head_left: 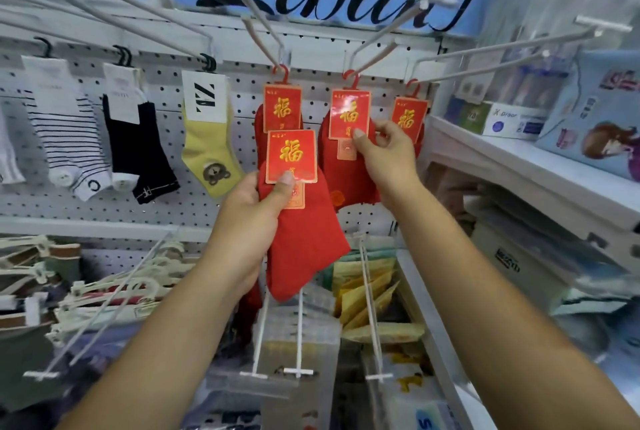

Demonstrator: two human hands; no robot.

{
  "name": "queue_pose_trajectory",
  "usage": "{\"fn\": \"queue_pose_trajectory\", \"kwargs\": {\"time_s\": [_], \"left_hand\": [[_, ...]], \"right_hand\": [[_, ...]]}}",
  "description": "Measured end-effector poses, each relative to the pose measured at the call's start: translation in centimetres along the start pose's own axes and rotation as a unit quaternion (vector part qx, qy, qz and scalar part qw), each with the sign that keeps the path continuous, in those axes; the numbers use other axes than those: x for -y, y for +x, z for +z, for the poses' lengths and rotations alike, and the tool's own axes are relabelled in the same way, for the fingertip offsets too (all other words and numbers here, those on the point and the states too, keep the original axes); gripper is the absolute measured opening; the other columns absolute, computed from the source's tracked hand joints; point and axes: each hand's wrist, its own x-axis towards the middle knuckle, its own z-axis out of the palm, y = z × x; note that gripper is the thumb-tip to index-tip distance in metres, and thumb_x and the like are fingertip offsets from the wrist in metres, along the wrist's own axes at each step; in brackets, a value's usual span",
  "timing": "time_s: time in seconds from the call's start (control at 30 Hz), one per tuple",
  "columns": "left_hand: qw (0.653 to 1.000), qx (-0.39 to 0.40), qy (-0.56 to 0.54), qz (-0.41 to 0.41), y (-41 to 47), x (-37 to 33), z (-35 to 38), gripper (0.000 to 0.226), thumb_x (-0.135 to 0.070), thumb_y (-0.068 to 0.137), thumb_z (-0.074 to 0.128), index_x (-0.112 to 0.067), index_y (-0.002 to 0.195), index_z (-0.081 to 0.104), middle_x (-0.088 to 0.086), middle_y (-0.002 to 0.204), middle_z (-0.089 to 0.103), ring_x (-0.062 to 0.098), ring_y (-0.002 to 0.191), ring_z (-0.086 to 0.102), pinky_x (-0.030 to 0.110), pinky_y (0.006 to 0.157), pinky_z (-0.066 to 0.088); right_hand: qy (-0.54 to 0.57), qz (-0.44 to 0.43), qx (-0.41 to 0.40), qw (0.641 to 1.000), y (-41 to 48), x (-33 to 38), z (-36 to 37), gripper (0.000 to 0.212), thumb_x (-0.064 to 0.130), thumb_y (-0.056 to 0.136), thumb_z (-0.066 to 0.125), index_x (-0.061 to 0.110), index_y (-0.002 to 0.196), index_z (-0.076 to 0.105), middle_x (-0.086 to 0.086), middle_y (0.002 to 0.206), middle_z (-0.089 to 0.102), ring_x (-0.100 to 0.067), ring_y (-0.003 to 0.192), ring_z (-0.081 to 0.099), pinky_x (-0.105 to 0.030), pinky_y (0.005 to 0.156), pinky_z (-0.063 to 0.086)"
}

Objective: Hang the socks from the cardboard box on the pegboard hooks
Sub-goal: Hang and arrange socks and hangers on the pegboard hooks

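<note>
Left hand [256, 211]: fingers curled behind and thumb pressed on the card, gripping a loose red pair [304, 242]. It is held upright in front of the pegboard [242, 90], just below the hung stock. No hanger can be made out above its card, and it is not on a hook.

Right hand [388, 152]: thumb and fingers pinch the lower card edge of the middle red pair [346, 173], which hangs by a red hanger from a long hook [381, 34].

Progress: three red pairs are up, each on its own hook: the left red pair [282, 107], the middle one, and the right red pair [408, 117]. The pair in hand is left to hang. The task looks underway, but the amount remaining cannot be judged.

Containers: the cardboard box is out of view, so its contents are unknown. The shelf [519, 159] at right carries closed retail boxes, contents unseen. Lower hooks hold flat packets [367, 287].

Further left on the same row hang a yellow sock [207, 152], a black sock [138, 152] and a striped sock [69, 138].
</note>
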Motion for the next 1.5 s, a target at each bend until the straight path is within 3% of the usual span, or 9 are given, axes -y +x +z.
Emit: {"fn": "queue_pose_trajectory", "kwargs": {"time_s": [0.2,0.3,0.4,0.5,0.67,0.83,1.0,1.2,1.5], "left_hand": [[0.999,0.014,0.031,0.017,0.6,0.1,0.8,0.025,-0.039,0.100,0.060,-0.025,0.119,0.067,-0.001,0.106,0.078,0.019,0.097,0.076,0.040,0.080,0.061],[0.998,0.025,0.052,0.038,0.9,0.2,1.5,0.024,-0.039,0.100,0.059,-0.026,0.119,0.064,-0.002,0.107,0.078,0.017,0.098,0.075,0.040,0.082,0.060],[0.995,0.040,0.074,0.046,1.2,0.2,2.6,0.020,-0.040,0.101,0.058,-0.030,0.118,0.063,-0.004,0.107,0.077,0.015,0.096,0.075,0.039,0.080,0.061],[0.993,0.061,0.085,0.051,1.4,0.0,3.6,0.018,-0.039,0.101,0.057,-0.031,0.116,0.064,-0.003,0.106,0.077,0.015,0.096,0.075,0.037,0.079,0.062],[0.991,0.009,0.112,0.070,2.8,-1.6,3.4,0.017,-0.041,0.100,0.059,-0.027,0.108,0.064,-0.004,0.100,0.077,0.014,0.094,0.075,0.030,0.077,0.062],[0.947,-0.142,0.205,0.203,5.6,-5.2,2.1,0.048,-0.041,0.095,0.067,-0.024,0.136,0.048,-0.016,0.127,0.056,0.002,0.116,0.056,0.013,0.087,0.042],[0.932,-0.100,0.241,0.251,7.4,-7.6,2.0,0.031,-0.037,0.096,0.067,-0.028,0.124,0.058,-0.016,0.127,0.059,-0.001,0.122,0.052,0.028,0.106,0.041],[0.919,-0.075,0.275,0.271,8.1,-7.5,1.2,0.021,-0.033,0.097,0.065,-0.034,0.117,0.058,-0.029,0.113,0.061,-0.013,0.114,0.052,0.027,0.102,0.042],[0.908,-0.056,0.317,0.270,8.0,-8.1,0.1,0.024,-0.033,0.098,0.063,-0.044,0.118,0.056,-0.022,0.124,0.062,-0.001,0.124,0.054,0.042,0.108,0.046]], "right_hand": [[-0.076,-0.009,-0.030,0.997,-1.1,0.3,-1.0,0.028,0.027,0.096,0.066,0.013,0.120,0.064,-0.001,0.116,0.069,-0.013,0.107,0.065,-0.038,0.098,0.054],[-0.066,-0.058,-0.059,0.994,-3.8,1.2,-1.5,0.026,0.034,0.097,0.063,0.019,0.117,0.066,0.007,0.113,0.068,-0.006,0.105,0.063,-0.032,0.098,0.052],[-0.012,-0.038,0.067,0.997,-5.9,2.3,-2.0,0.030,0.042,0.097,0.061,0.022,0.120,0.065,0.005,0.111,0.073,-0.008,0.104,0.069,-0.032,0.092,0.056],[0.024,-0.040,0.147,0.988,-6.3,3.1,-2.4,0.036,0.024,0.098,0.064,0.017,0.132,0.054,-0.008,0.105,0.075,-0.020,0.101,0.073,-0.040,0.088,0.060],[-0.013,-0.094,0.093,0.991,-4.9,3.8,-2.5,0.041,0.010,0.097,0.064,0.011,0.135,0.051,-0.017,0.097,0.073,-0.033,0.097,0.071,-0.052,0.091,0.056],[-0.060,-0.140,0.008,0.988,-2.3,4.4,-2.1,0.047,0.011,0.097,0.062,0.018,0.141,0.047,-0.006,0.097,0.072,-0.021,0.095,0.070,-0.045,0.091,0.057],[-0.068,-0.153,0.020,0.986,-1.1,4.2,-1.9,0.051,0.008,0.100,0.057,0.028,0.145,0.044,0.002,0.106,0.070,-0.011,0.094,0.070,-0.035,0.082,0.061],[-0.103,-0.162,0.032,0.981,0.0,3.1,-1.6,0.051,0.006,0.099,0.057,0.029,0.145,0.050,0.000,0.111,0.067,-0.011,0.095,0.067,-0.024,0.076,0.060],[-0.156,-0.152,0.041,0.975,1.6,1.8,-0.9,0.047,0.011,0.098,0.062,0.029,0.140,0.055,0.005,0.119,0.060,0.000,0.086,0.062,-0.005,0.060,0.049]]}}
